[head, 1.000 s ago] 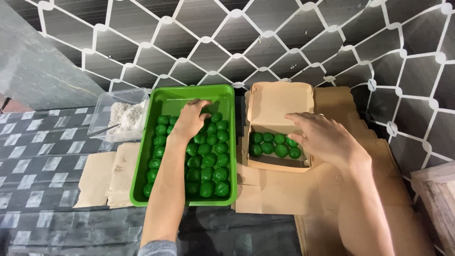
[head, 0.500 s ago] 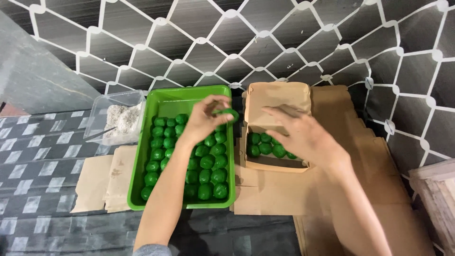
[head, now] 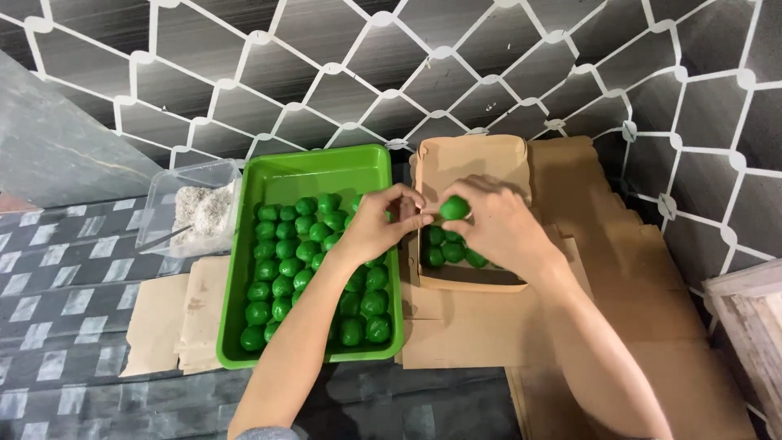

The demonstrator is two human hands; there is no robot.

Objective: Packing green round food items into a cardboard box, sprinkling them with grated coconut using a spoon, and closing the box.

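One ball in hand: I saw a single green ball [head: 454,208] pinched between the fingertips of both hands, held just above the cardboard box [head: 472,163], near the seam it shares with the green tray [head: 309,171].
Left hand [head: 376,224]: fingers narrowed onto the ball's 9 o'clock side, wrist crossing over the tray's balls [head: 281,266].
Right hand [head: 497,224]: fingers curled narrow onto the ball's 3 o'clock side, covering part of the box.
Axis: the ball looked nearly round; I could tell no clear long axis and no way it pointed.
Risk: I judged a two-handed pinch on a soft round thing could squash or dent it.
Risk, second: a slip could have dropped it onto the few balls in the box [head: 444,248].
Elsewhere: a clear tub of pale crumbs [head: 195,213] sat at 9 o'clock of the tray.
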